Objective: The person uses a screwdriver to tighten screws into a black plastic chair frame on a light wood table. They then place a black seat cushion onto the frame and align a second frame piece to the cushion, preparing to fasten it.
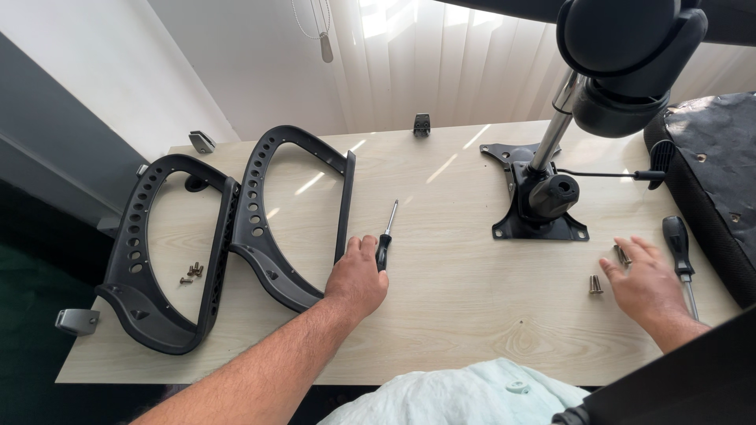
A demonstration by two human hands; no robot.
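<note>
A light wooden tabletop point(465, 315) carries two black chair armrest frames point(236, 228) lying flat at the left, side by side. Right of centre stands a black chair tilt mechanism point(539, 208) with its chrome gas cylinder point(555, 118) rising from it. The left hand point(358, 279) rests palm down, fingers loosely spread, touching the handle of a small black screwdriver point(385, 236). The right hand point(647, 287) lies flat and open, fingertips over what seem to be bolts point(622, 254), another bolt point(595, 284) just beside it, a larger screwdriver point(681, 256) near its far side.
</note>
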